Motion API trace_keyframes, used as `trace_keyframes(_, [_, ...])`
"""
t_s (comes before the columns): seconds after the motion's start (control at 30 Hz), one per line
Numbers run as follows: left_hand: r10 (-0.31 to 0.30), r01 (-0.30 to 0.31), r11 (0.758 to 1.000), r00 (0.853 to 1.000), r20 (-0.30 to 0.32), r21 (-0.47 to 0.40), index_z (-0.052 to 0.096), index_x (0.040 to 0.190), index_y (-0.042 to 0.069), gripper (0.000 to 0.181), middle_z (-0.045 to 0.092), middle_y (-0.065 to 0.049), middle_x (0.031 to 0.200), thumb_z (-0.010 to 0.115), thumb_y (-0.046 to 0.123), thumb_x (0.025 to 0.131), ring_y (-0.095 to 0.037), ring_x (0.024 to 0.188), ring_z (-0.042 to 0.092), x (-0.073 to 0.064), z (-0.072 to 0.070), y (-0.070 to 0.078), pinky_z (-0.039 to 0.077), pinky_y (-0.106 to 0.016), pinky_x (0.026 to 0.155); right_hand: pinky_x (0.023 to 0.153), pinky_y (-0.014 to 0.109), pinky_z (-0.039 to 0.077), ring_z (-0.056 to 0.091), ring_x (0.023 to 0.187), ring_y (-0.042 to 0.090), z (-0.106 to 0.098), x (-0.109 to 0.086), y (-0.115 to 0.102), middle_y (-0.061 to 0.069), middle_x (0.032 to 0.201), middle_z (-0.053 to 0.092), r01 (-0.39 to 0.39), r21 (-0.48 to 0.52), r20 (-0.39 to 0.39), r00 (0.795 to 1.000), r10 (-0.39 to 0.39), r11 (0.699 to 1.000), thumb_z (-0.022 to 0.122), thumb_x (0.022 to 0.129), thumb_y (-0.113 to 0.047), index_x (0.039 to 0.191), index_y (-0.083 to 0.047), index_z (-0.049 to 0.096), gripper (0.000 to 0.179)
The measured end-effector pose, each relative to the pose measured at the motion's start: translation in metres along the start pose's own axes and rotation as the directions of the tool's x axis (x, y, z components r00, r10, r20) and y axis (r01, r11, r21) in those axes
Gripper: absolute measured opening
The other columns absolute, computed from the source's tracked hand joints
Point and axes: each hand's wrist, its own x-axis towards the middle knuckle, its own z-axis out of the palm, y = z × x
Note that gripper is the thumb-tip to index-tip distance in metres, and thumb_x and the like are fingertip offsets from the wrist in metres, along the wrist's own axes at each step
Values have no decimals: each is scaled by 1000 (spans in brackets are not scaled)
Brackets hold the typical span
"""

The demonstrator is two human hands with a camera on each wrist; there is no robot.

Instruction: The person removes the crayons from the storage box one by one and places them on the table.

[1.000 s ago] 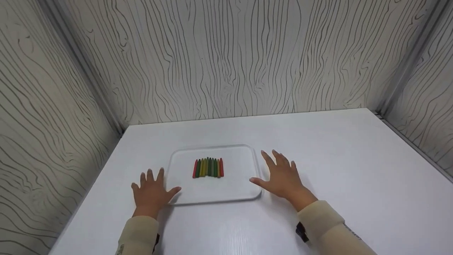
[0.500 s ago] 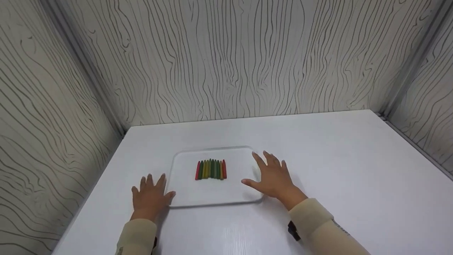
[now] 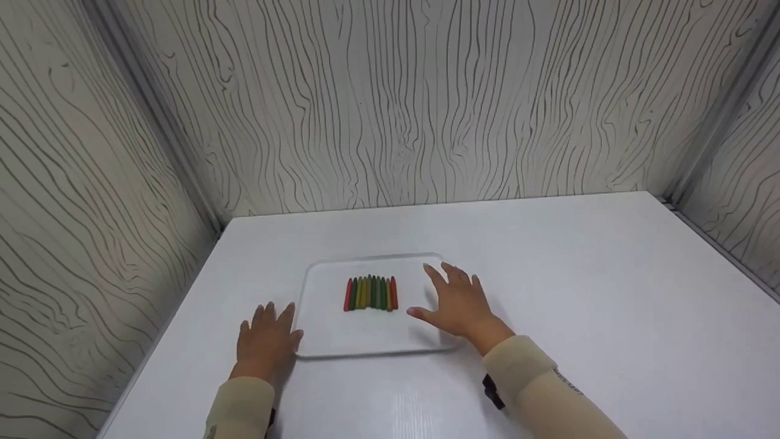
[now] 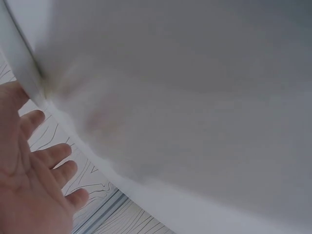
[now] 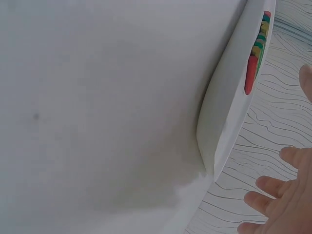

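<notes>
Several crayons (image 3: 370,294) lie side by side in a row on a white tray (image 3: 329,339), a red one at each end and green and yellowish ones between. At the tray's left edge is my left hand (image 3: 266,341), its fingers spread and its thumb at the rim. In the left wrist view that hand (image 4: 29,161) appears beside the tray's wall. My right hand (image 3: 456,303) hovers over the tray's right side with fingers apart, holding nothing. The right wrist view shows the red crayon (image 5: 251,74) apart from the right hand (image 5: 282,195).
The tray stands on a white table (image 3: 579,292). A wood-grain patterned panel (image 3: 390,103) rises behind it, with similar side panels at left (image 3: 79,219) and right (image 3: 743,171).
My right hand has moved left, from beside the tray to over its right side. The left thumb has drawn in from over the tray to its rim. The crayons keep their row.
</notes>
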Motion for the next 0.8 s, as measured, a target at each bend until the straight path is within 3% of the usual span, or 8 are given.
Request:
trace_keyframes(0.17, [13,-13,1000,1000,8,18,41,144,4,54,30,-31,146,51,30,98,-47,137,20,-1,1,1,16,-63,109,110,59,19,28,136,38,3,6,-5,20,148,33,11,-2,11,1000,-11,1000,59,81,-66,149,-15,32,89])
trace_keyframes(0.63, [-1,4,996,1000,31,-85,40,144,2,51,30,-28,147,50,22,98,-45,138,18,-7,0,5,12,-59,112,105,53,33,41,126,38,14,10,-8,19,140,43,9,-12,-2,1000,-9,1000,62,83,-60,145,-11,40,82])
trace_keyframes(0.8, [35,-33,997,999,18,-65,43,141,-1,50,33,-29,145,52,22,97,-46,137,21,-12,-1,9,16,-60,110,102,53,36,44,123,37,15,9,-8,18,137,45,5,3,14,1000,-5,1000,65,84,-54,144,-9,42,77])
